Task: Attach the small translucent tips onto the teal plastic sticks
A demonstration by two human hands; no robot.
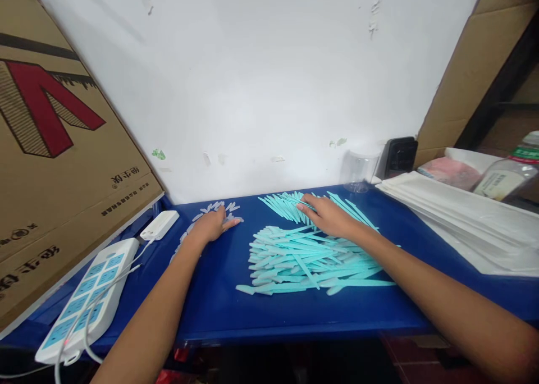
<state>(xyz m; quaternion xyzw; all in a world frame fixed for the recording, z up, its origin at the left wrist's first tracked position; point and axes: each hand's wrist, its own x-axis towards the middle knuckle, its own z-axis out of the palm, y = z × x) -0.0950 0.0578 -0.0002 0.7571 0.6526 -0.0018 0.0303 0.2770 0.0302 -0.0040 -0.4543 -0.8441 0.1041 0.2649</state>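
Observation:
My left hand is over a scatter of small clear plastic caps at the back left of the table, thumb apart from the fingers. Whether a cap touches its fingertips is hard to tell. My right hand pinches a thin turquoise eyebrow razor above a back heap of similar turquoise razors. Nearer me lies a larger pile of turquoise razors with pale, covered-looking ends pointing mostly left. My right wrist passes over this pile's far right part.
On the left stand a white power strip, a white charger with cables and a big cardboard box. At the right are a clear jar, a black object, stacked white sheets and a bottle.

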